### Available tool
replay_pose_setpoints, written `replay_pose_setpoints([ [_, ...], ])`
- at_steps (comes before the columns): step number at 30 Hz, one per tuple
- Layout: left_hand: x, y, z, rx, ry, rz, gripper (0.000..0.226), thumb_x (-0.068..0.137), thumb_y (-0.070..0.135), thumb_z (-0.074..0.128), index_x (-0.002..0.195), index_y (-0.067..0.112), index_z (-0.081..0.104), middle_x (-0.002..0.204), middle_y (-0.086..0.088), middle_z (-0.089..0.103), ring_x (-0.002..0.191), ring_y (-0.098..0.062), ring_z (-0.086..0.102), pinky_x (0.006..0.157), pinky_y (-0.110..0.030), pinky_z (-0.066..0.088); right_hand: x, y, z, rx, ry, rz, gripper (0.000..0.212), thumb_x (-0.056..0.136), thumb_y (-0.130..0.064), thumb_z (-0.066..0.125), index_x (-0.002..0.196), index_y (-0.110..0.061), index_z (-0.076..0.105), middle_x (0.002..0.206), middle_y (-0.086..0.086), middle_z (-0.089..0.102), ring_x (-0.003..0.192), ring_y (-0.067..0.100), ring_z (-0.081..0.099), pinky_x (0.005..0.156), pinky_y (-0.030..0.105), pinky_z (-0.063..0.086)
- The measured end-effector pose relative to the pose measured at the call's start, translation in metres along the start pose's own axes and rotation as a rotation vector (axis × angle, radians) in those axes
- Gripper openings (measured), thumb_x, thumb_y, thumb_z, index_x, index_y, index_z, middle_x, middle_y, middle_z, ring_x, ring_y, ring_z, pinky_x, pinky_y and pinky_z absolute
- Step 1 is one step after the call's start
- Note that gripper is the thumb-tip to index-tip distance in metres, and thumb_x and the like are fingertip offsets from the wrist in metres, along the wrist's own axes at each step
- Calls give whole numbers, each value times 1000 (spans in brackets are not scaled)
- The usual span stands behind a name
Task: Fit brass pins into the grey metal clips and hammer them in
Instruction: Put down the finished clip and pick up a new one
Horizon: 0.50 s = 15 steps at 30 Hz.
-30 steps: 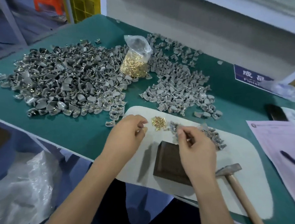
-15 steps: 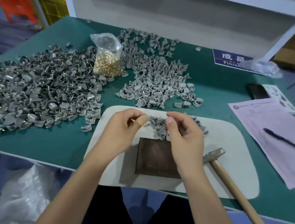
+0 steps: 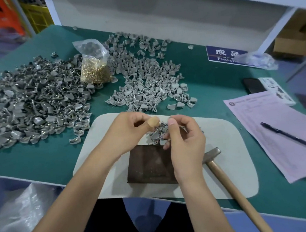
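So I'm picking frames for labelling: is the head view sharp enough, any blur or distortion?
Head view: even, soft lighting; left hand thumb tip motion-blurred; grey clips and hammer sharp; wide-angle bends the table edges; blue sign partly behind plastic.

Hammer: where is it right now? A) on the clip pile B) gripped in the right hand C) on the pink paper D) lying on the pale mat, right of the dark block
D: the hammer lies on the pale mat, head beside the dark block; neither hand holds it.
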<state>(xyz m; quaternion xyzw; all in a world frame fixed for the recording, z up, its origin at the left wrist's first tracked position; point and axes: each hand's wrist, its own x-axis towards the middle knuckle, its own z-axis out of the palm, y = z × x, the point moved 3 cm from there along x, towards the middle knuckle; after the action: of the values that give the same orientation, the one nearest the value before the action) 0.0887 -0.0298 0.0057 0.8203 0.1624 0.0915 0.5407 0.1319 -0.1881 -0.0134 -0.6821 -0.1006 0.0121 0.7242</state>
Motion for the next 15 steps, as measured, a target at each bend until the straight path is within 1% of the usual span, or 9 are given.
replay_pose_setpoints([
  [1,4,-1,-1,222,-11,14,29,90,52,67,77,27,73,77,8,72,72,-9,65,67,-27,52,0,2,-1,26,56,15,6,102,-22,61,101,-20,66,70,-3,65,57,12,60,49,25,50],
  [3,8,0,2,656,-58,-26,33,87,62,63,78,31,68,84,10,68,84,-15,64,73,-33,52,0,3,-2,45,121,21,7,105,-21,54,103,-16,58,70,-5,60,58,10,58,47,25,49],
  [4,10,1,4,807,-87,-63,37,84,69,60,78,33,67,86,12,67,86,-15,63,72,-31,49,0,3,-1,26,121,8,7,106,-22,52,103,-17,56,71,-7,60,59,10,58,47,26,50],
  [6,15,4,11,971,-178,-135,45,79,75,55,79,32,67,85,12,65,85,-17,62,67,-29,40,-1,2,1,-36,88,-22,6,106,-23,50,102,-21,54,74,-12,62,58,9,57,48,36,53],
  [8,24,7,16,1013,-278,-205,54,76,78,55,81,26,68,82,8,65,82,-20,62,65,-29,39,-1,2,2,-98,69,-30,5,105,-28,50,101,-27,54,77,-10,63,59,12,58,55,50,56],
  [9,29,9,16,1011,-324,-246,59,74,80,57,80,23,67,80,6,65,80,-21,62,66,-29,41,0,2,2,-115,70,-30,5,104,-30,50,101,-29,54,78,-9,63,60,13,59,57,55,55],
  [11,35,10,15,979,-417,-319,61,73,78,62,73,17,64,72,4,64,74,-22,62,68,-29,46,0,2,2,-118,77,-34,6,103,-30,51,98,-32,54,78,-8,63,60,14,59,58,57,54],
  [13,39,8,15,936,-469,-339,50,75,64,69,66,15,64,62,3,64,65,-21,62,71,-30,51,1,1,2,-122,83,-35,6,101,-31,51,96,-34,53,80,-8,63,62,17,59,60,58,54],
  [15,42,5,16,898,-490,-310,34,78,46,70,66,14,68,62,2,64,61,-21,60,71,-29,54,1,1,3,-134,86,-33,6,100,-34,51,95,-36,54,83,-6,63,67,23,61,63,59,54],
])
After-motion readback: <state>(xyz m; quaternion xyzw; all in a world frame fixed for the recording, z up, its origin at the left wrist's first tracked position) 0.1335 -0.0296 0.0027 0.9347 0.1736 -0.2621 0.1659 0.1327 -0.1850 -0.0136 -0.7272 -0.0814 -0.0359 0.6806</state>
